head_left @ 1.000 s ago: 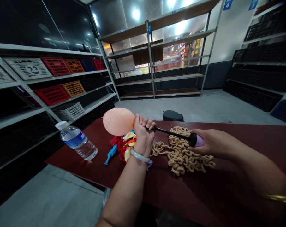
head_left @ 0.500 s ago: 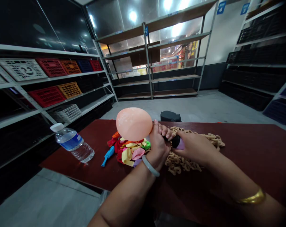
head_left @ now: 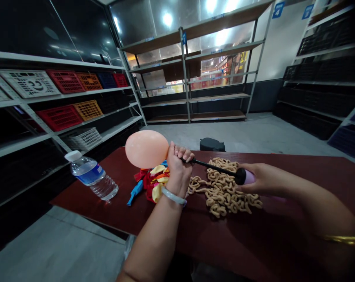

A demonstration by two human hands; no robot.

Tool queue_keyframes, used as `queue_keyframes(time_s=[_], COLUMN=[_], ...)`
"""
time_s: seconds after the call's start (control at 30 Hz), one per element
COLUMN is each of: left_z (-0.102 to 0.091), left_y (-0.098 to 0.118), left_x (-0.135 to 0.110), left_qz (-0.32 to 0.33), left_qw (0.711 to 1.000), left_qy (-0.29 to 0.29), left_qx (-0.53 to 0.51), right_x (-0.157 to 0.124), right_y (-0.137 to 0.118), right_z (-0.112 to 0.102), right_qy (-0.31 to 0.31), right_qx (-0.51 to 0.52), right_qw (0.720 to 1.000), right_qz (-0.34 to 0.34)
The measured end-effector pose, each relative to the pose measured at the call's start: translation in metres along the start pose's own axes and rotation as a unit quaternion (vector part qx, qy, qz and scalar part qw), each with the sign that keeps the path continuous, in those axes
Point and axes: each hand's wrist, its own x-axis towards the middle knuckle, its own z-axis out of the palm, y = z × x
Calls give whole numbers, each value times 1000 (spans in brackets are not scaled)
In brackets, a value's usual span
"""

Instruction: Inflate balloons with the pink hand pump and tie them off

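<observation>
A partly filled peach balloon [head_left: 147,149] sticks out to the left of my left hand [head_left: 181,158], which is closed round its neck and the black tip of a hand balloon pump. The pump's black rod [head_left: 215,167] runs from that fist to a black end cap. Closed round the pump's purple body [head_left: 249,177] is my right hand [head_left: 261,178], well to the right. Deflated balloons [head_left: 154,184] of several colours lie heaped under the inflated one, partly hidden by my left wrist. A heap of beige chain-like loops [head_left: 224,192] lies beneath the rod.
A water bottle [head_left: 92,176] with a white cap stands at the left of the dark red table [head_left: 307,172]. A dark object [head_left: 212,144] shows past the far edge. Shelves with coloured crates [head_left: 60,117] line the left; a metal rack [head_left: 189,105] stands behind.
My hands have moved apart, the left one leftward with the balloon and the right one rightward with the pump body. A long stretch of black rod now shows between them.
</observation>
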Motion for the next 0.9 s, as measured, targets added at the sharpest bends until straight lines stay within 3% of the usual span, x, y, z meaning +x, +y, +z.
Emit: queue_keyframes(time_s=[0.13, 0.37, 0.6, 0.9], left_z=[2, 9, 8, -7], left_y=[-19, -48, -45, 2], left_x=[-8, -33, -33, 7], left_qz=[-18, -64, -85, -24], left_qw=[1000, 997, 996, 999], left_qy=[17, -7, -15, 8], left_qx=[6, 30, 36, -22], right_x=[6, 17, 17, 0], right_y=[-7, -52, -69, -16], right_z=[6, 27, 36, -3], right_qy=[-1, 76, 113, -71], right_qx=[-36, -102, -89, 83], right_qw=[999, 992, 990, 994], right_qz=[1, -17, -10, 21])
